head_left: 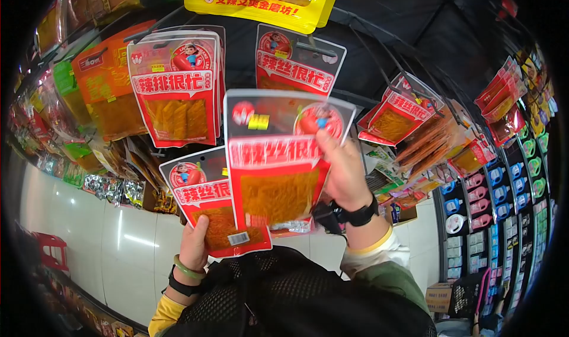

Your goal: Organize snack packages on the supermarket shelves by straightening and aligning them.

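Evidently, both hands hold their packets by an edge so that the printed fronts lie open to view. The right hand [345, 174] is closed on the upper right side of a flat red-and-clear plastic packet of orange shreds [275, 195], thumb on the front, its fingers probably supporting the back. The left hand [194, 239] pinches the lower left edge of a matching red packet with a white barcode label [216, 221], which lies partly behind the first, just in front of the black mesh garment [267, 292]. Beyond them, a red-framed clear packet of broad orange strips [178, 109], a red-and-clear packet behind the raised one [299, 61] and a tilted red packet [394, 117] hang from hooks, seemingly so that their fronts face outward. That makes two held packets, one per hand, and three nearby hanging fronts in similar red designs; the bunch depths are hard to count. One bright yellow packet [261, 8] hangs above.
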Demonstrator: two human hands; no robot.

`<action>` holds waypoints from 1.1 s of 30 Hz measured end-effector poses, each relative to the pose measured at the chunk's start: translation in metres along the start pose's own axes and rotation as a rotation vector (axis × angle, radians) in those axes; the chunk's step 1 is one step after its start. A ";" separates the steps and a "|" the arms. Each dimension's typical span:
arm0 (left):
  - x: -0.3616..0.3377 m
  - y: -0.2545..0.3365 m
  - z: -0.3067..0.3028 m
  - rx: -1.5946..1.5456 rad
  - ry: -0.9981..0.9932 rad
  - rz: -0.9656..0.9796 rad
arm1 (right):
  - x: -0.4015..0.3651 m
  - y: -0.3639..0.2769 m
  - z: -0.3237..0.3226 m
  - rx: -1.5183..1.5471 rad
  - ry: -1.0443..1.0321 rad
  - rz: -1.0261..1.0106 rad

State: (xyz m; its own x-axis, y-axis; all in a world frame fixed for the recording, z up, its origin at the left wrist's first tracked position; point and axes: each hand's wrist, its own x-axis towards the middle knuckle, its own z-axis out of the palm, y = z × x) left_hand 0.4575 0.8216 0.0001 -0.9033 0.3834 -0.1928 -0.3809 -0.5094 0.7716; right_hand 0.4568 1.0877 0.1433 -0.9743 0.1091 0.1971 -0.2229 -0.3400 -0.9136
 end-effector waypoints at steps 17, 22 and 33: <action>-0.016 0.006 -0.023 -0.022 0.122 0.078 | 0.065 -0.014 -0.014 0.086 0.103 -0.074; -0.014 0.007 -0.027 -0.033 0.088 0.038 | 0.067 -0.003 -0.012 -0.172 0.202 -0.328; -0.007 0.010 0.000 0.242 0.019 -0.022 | -0.022 0.068 0.017 -0.148 -0.259 0.259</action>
State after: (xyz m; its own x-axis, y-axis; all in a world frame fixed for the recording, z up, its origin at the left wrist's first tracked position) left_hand 0.4598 0.8142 0.0088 -0.8998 0.3763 -0.2209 -0.3443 -0.3012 0.8892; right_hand 0.4629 1.0465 0.0832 -0.9778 -0.2086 0.0189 0.0204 -0.1847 -0.9826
